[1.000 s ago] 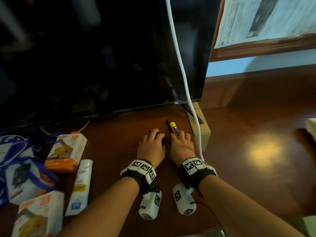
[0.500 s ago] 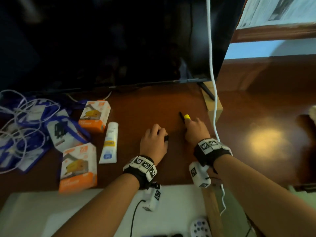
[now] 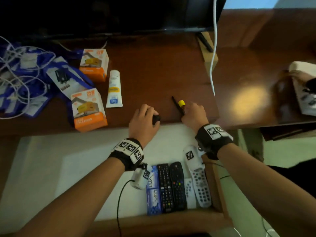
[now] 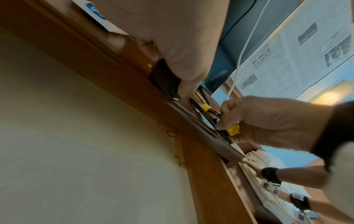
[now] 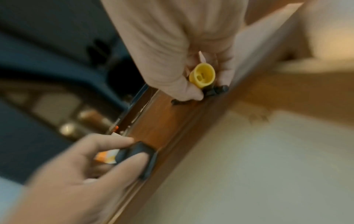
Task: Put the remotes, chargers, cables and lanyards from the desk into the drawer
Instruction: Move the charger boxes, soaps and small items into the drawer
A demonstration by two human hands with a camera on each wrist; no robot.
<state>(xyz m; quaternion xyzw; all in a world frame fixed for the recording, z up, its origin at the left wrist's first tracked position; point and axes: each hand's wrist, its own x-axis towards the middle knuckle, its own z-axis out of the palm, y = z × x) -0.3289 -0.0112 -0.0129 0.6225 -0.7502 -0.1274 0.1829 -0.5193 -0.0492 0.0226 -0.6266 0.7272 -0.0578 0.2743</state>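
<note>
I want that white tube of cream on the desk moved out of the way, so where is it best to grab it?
Grip the white tube across its round upper body, near the cap end, coming straight down from above. It lies flat on the desk, cap away from you, and its near end is crimped flat. A hand has free space on its right side.

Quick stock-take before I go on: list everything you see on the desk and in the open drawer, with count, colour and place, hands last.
remotes: four, two black and two white, side by side at the drawer's front right
blue packet: one, left of the remotes in the drawer
drawer: one, open, pale lining
orange-and-white boxes: two, desk left
white tube: one, right of the boxes
lanyards and white cables: blue tangle, desk far left
white cable: one, hanging past the screen
screen: one, dark, desk rear
left hand: grips a small black object at the desk edge
right hand: grips a yellow-capped marker and a black pen
</note>
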